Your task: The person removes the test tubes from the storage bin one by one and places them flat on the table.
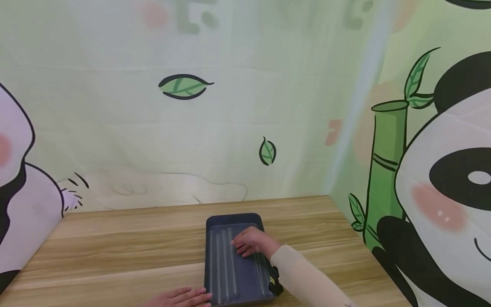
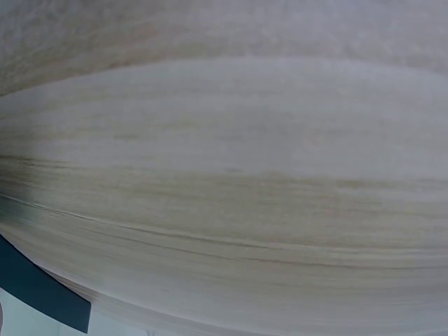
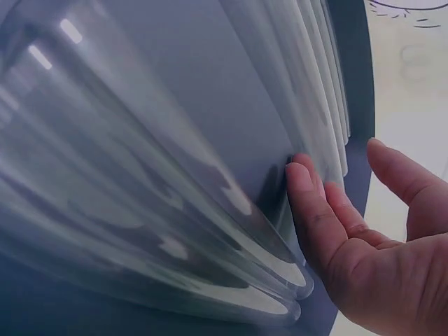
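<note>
A left hand (image 1: 187,297) lay flat at the tray's (image 1: 234,220) near-left corner, likely to steady it, while the right hand (image 1: 253,242), loosely open and gripping nothing, reached among clear tubes (image 1: 225,264) ranged lengthwise inside.

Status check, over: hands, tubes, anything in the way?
Left hand at near left corner of tray. Right hand by clear tubes, contact unclear. Tubes lengthwise inside, two groups. No obstruction visible.

Light-brown wood-grain tabletop (image 1: 115,243) with 1 dark blue rectangular tray (image 1: 248,279) flat on it
</note>
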`<state>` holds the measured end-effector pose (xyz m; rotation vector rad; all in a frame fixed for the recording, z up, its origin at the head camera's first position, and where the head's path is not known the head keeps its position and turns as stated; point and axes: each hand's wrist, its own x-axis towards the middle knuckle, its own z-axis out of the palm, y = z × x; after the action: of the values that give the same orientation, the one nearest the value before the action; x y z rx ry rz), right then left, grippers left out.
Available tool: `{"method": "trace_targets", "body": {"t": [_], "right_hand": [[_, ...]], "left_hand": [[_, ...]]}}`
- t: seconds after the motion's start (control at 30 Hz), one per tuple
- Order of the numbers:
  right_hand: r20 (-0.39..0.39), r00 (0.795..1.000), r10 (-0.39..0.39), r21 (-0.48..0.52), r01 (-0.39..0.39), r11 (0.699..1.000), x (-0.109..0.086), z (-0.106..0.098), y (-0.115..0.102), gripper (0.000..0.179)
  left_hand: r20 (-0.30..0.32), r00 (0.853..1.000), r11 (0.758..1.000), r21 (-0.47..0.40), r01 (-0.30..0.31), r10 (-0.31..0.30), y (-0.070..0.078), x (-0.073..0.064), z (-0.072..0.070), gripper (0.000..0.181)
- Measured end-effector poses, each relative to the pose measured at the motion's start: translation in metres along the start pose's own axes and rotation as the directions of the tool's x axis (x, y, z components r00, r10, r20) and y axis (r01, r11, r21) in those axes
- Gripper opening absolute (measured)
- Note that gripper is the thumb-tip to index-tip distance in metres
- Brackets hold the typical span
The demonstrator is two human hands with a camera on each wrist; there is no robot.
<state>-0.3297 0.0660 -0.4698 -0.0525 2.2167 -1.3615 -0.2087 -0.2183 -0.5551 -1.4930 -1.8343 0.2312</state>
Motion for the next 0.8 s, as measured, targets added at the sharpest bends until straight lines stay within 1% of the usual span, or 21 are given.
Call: {"method": "trace_targets", "body": {"t": [0.3,0.53,0.8], "right_hand": [[-0.023,0.999,0.041,0.052,-0.040,0.998,0.004,0.004,0.005,0.033],[-0.045,0.998,0.043,0.081,-0.040,0.996,0.003,0.007,0.005,0.030],[-0.086,0.994,0.066,0.096,-0.058,0.994,0.002,0.011,0.003,0.029]], "left_hand": [[0.013,1.000,1.000,-0.013,0.012,-0.012,0.002,0.000,0.001,0.065],[0.008,1.000,0.999,-0.038,0.008,-0.007,0.001,-0.001,0.002,0.065],[0.009,1.000,1.000,-0.023,0.017,-0.017,0.002,-0.001,0.003,0.065]]}}
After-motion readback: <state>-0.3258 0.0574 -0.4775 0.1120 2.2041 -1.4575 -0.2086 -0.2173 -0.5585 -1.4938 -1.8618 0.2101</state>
